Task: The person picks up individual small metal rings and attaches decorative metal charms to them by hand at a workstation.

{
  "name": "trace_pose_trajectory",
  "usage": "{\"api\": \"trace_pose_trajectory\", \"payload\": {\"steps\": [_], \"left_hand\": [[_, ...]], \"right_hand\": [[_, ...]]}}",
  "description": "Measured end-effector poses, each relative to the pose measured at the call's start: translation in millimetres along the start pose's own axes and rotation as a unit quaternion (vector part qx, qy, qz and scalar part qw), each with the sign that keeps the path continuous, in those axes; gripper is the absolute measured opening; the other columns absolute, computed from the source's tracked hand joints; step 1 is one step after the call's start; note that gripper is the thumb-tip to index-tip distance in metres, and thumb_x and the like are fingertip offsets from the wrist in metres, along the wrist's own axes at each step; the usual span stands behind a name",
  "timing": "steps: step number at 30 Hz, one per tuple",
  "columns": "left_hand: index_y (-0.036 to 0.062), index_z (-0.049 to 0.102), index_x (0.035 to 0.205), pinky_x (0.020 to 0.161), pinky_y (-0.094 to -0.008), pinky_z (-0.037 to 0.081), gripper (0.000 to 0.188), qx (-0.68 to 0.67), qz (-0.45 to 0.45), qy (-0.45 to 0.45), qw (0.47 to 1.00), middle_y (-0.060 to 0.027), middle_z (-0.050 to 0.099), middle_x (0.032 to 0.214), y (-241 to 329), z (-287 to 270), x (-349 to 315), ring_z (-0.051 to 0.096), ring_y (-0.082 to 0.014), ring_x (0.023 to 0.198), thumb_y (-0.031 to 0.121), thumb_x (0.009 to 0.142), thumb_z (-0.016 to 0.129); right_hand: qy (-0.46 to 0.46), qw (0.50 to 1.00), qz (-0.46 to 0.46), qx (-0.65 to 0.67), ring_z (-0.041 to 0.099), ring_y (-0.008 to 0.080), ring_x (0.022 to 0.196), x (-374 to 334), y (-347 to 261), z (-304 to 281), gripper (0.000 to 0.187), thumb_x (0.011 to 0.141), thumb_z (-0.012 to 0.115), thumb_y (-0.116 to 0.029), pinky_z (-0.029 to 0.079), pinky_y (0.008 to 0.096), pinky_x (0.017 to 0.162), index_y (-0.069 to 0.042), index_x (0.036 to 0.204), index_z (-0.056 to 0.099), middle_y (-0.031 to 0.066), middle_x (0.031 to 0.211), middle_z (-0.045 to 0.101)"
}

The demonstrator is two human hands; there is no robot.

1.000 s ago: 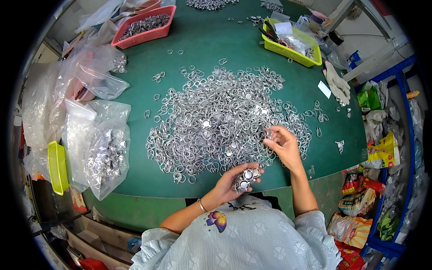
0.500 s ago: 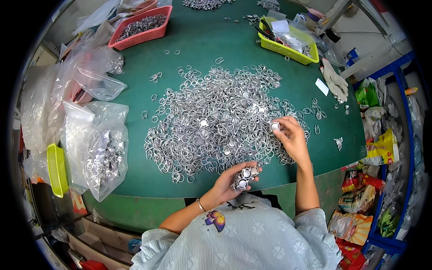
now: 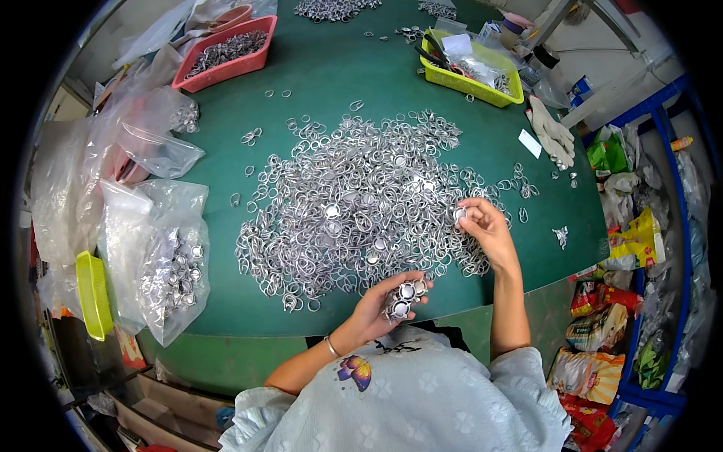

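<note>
Between the thumb and forefinger of the right hand [image 3: 491, 235], just above the right part of the heap, sits a round-faced silver fitting [image 3: 460, 215], pinched at its edge with its pale disc facing up; whether it touches the pieces beneath cannot be told. Nearer the body and to the left of those fingers, the left hand [image 3: 369, 310] is turned palm up, its fingers curled around a cluster of round-faced fittings [image 3: 403, 298]. Beyond the left fingers and spreading leftward from the right ones lies a broad heap of silver rings [image 3: 354, 188] on the green surface [image 3: 316, 68], with a few pale discs showing among them. Well to the left of both sets of fingers rests a clear plastic bag [image 3: 177, 328] containing similar fittings; far beyond them stand a pink tray [image 3: 226, 74] to the left and a lime-green tray [image 3: 461, 83] to the right, with a knitted glove [image 3: 553, 134] near the latter. Each fitting looks light, stiff and smooth, probably a little slippery and not easily broken, though its loops could snag on neighbouring rings. The rim of the disc seems the best hold, thumb opposite forefinger; the gathered cluster would suit a cupped palm, since a tight pinch might let pieces slide out.
</note>
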State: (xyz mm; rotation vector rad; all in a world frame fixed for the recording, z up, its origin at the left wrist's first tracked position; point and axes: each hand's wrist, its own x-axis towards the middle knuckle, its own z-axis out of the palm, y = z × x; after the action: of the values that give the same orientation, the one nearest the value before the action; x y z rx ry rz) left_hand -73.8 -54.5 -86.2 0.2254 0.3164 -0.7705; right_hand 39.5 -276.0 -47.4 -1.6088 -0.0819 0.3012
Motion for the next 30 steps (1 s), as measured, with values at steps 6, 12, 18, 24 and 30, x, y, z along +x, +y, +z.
{"api": "trace_pose_trajectory", "payload": {"steps": [6,12,18,24,30], "left_hand": [[0.0034,0.050,0.121,0.060,-0.0303,0.056,0.036,-0.005,-0.017,0.013,1.000,-0.0162,0.054,0.118,-1,4,-2,0.060,-0.0236,0.093,0.026,0.093,0.045],[0.0048,0.051,0.119,0.061,-0.0290,0.055,0.034,0.015,-0.006,0.002,1.000,-0.0142,0.054,0.117,-2,1,1,0.059,-0.0224,0.093,0.027,0.093,0.046],[0.0080,0.054,0.113,0.058,-0.0253,0.052,0.029,0.042,0.012,-0.010,0.999,-0.0119,0.054,0.114,-1,3,-2,0.057,-0.0195,0.093,0.028,0.093,0.052],[0.0087,0.055,0.109,0.058,-0.0233,0.049,0.024,0.105,0.067,0.034,0.992,-0.0096,0.057,0.110,4,21,4,0.057,-0.0178,0.089,0.024,0.091,0.056],[0.0044,0.055,0.115,0.053,-0.0233,0.049,0.030,0.136,0.128,0.118,0.975,-0.0065,0.061,0.101,11,49,18,0.062,-0.0141,0.079,0.020,0.090,0.058]], "right_hand": [[0.013,0.998,-0.016,-0.067,0.057,0.0098,0.071,4,7,-11,0.019,0.082,0.060,0.002,0.044,0.0234,0.070,0.000,0.100,0.054,0.0035,0.079,0.061],[0.006,1.000,0.004,-0.007,0.053,0.0068,0.071,0,0,-4,0.011,0.083,0.064,-0.005,0.043,0.0240,0.067,0.001,0.090,0.059,0.0016,0.079,0.061],[0.072,0.984,-0.019,-0.163,0.049,0.0087,0.066,0,10,-6,0.014,0.079,0.067,-0.007,0.040,0.0232,0.061,0.001,0.089,0.063,0.0000,0.073,0.059],[0.035,0.997,-0.016,-0.067,0.048,0.0077,0.073,-8,-4,0,0.014,0.080,0.067,-0.008,0.038,0.0224,0.067,0.001,0.091,0.063,-0.0016,0.076,0.057],[-0.030,0.997,-0.042,-0.050,0.047,0.0062,0.075,-23,-16,9,0.013,0.084,0.063,-0.007,0.039,0.0225,0.068,-0.002,0.096,0.059,-0.0030,0.081,0.055]]}}
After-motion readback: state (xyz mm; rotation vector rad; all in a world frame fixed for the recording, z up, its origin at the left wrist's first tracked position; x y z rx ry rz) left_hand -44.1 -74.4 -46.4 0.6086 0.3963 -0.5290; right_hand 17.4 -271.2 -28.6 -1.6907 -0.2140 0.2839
